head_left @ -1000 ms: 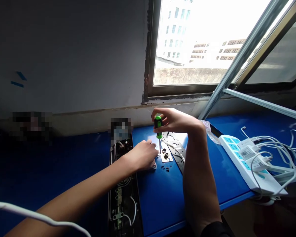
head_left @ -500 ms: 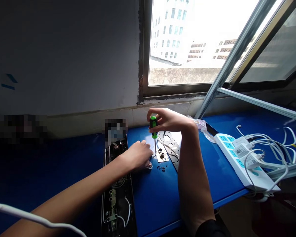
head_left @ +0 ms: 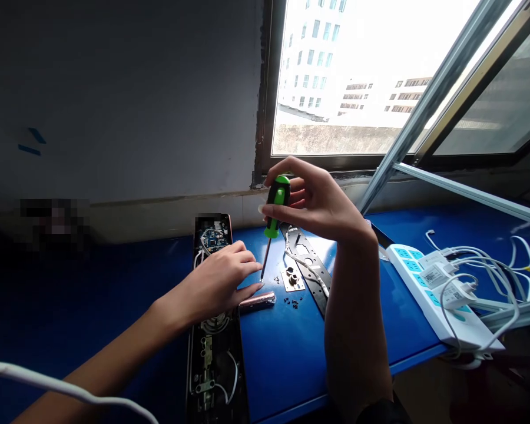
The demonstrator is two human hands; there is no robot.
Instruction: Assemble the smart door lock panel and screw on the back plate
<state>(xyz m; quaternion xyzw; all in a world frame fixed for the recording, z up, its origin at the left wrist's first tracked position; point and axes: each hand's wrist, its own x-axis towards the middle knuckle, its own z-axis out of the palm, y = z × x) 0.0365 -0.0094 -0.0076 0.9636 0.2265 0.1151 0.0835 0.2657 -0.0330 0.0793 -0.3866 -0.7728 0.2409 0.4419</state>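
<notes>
My right hand (head_left: 309, 203) grips a green-and-black screwdriver (head_left: 278, 203), its shaft pointing down and slightly left. The screwdriver's tip lies between the thumb and index finger of my left hand (head_left: 223, 277); those fingertips are apart. A tiny bright speck shows at the tip, too small to name. Beneath my left hand stretches a long black device housing (head_left: 214, 365) with wires and a circuit board (head_left: 215, 238) inside, partly hidden by the hand. A rose-coloured, plastic-wrapped cylinder (head_left: 258, 301) lies beside the thumb. Right of the tip is a small metal plate (head_left: 294, 281) with a round part.
Several small dark screws (head_left: 295, 303) lie scattered below the plate. A long black perforated panel (head_left: 311, 259) with a white cable rests behind my right forearm. A white power strip (head_left: 424, 288) with plugs and cables sits at right, near a metal frame (head_left: 424, 112).
The screwdriver has risen and shifted left, its tip moving from beside the metal plate to my left fingers. My left hand has moved slightly left, its fingers spread, uncovering the rose cylinder.
</notes>
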